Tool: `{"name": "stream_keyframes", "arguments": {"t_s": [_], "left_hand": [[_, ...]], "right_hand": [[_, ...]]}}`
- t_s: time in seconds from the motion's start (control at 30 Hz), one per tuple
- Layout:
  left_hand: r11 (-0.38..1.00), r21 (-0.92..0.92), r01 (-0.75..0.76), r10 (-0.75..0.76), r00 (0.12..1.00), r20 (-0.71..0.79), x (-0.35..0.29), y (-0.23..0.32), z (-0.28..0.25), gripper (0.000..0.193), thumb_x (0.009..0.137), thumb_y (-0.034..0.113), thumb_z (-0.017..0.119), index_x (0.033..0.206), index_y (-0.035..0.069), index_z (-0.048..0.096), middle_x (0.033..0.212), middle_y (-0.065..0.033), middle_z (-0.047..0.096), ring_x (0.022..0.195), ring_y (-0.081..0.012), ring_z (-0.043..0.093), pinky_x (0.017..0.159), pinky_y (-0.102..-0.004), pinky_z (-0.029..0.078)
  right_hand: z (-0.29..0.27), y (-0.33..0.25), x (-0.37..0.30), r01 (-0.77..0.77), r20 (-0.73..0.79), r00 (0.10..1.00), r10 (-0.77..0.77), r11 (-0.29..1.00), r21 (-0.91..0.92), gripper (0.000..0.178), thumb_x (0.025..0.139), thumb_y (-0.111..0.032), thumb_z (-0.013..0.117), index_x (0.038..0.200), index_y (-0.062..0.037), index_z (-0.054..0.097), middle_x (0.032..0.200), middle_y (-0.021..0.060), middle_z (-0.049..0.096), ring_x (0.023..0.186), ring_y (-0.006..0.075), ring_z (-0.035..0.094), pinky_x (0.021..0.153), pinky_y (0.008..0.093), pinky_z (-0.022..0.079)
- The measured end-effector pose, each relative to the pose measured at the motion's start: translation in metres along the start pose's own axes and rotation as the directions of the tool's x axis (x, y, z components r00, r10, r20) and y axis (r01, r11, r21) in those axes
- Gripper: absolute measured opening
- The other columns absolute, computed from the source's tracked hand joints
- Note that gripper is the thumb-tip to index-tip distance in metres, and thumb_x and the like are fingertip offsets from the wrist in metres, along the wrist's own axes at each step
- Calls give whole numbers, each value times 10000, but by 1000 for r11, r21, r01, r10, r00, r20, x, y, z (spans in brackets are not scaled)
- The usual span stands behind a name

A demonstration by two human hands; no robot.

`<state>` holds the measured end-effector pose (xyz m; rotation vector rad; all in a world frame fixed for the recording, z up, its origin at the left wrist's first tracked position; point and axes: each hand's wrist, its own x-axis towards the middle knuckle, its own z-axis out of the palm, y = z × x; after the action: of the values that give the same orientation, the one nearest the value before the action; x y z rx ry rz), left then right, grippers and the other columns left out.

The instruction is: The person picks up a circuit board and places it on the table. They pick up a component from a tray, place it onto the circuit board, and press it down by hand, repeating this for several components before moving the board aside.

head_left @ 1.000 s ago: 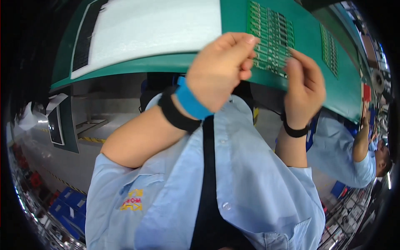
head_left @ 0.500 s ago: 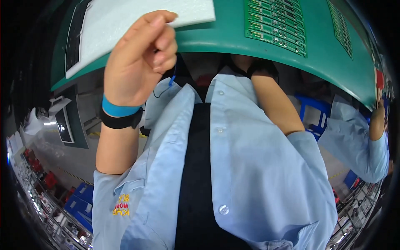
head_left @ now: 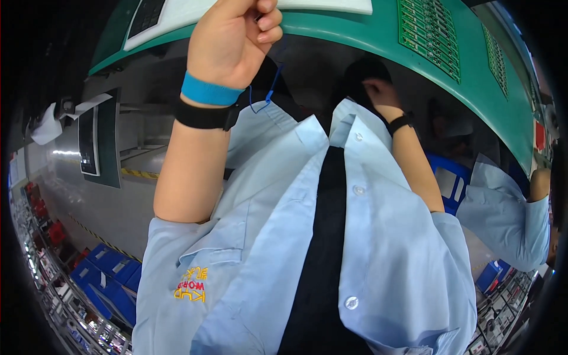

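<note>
My left hand (head_left: 231, 50) is raised over the near edge of the green bench (head_left: 337, 29), beside a white foam sheet (head_left: 331, 5). Its fingers are curled in; the upper frame edge cuts off the fingertips, so anything they hold is hidden. A blue strap (head_left: 210, 90) and a black band circle that wrist, and a thin blue cord (head_left: 270, 94) hangs next to it. Below the bench edge, in shadow, my right hand (head_left: 381, 93) is low near my lap, its fingers too dark to read. A black panel (head_left: 146, 18) lies on the foam's left end.
Green circuit board panels (head_left: 429, 38) lie on the bench to the right, with another (head_left: 496, 62) farther right. A co-worker's blue sleeve (head_left: 503, 219) is at the right, near a blue chair (head_left: 451, 177). Blue bins (head_left: 106, 278) stand at lower left.
The view has shifted, and the bench sits higher in the picture. My left hand stays curled, now partly past the top edge. More of my right hand shows below the bench.
</note>
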<state>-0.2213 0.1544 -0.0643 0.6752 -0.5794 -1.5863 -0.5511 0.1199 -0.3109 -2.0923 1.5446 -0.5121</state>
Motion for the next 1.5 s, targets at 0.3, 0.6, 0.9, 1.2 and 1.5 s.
{"name": "stream_keyframes", "arguments": {"t_s": [0.3,0.6,0.9,1.2,1.5], "left_hand": [[998,-18,61,-60,997,55,8,3,-8,164,984,210,551,1065,69,572,704,-1,513,573,-99,441,494,-219,334],[903,370,219,-208,976,-72,-23,55,-88,388,933,485,592,919,99,558,743,15,434,564,-77,341,473,-217,256],[987,160,2,45,958,-285,15,43,-105,464,868,555,644,811,116,503,648,22,342,520,-107,323,454,-239,238],[980,182,86,-22,944,-329,15,60,-113,436,909,506,616,748,124,480,594,22,332,489,-117,312,445,-265,226],[963,269,37,67,927,-369,17,63,-119,516,890,558,615,679,123,437,556,19,326,465,-119,317,435,-260,233]], "right_hand": [[-26,70,-24,-303,-169,920,355,914,271,255,911,-201,626,1145,-112,671,1067,108,691,998,250,655,880,332,499],[-134,-37,-42,108,-143,984,-110,-273,956,374,888,-113,545,1251,-25,573,1348,179,521,1287,361,439,1158,482,263],[-147,-14,-28,164,-275,943,-186,-460,873,349,911,-128,518,1229,7,566,1305,182,555,1255,349,460,1155,486,278],[-168,-68,-34,187,-144,977,156,-312,931,159,911,-125,571,962,2,651,957,124,685,929,248,644,889,399,509],[-166,-14,-44,166,-219,903,-368,-171,971,173,931,-79,577,1078,-14,643,1021,125,690,968,259,646,892,385,511]]}}
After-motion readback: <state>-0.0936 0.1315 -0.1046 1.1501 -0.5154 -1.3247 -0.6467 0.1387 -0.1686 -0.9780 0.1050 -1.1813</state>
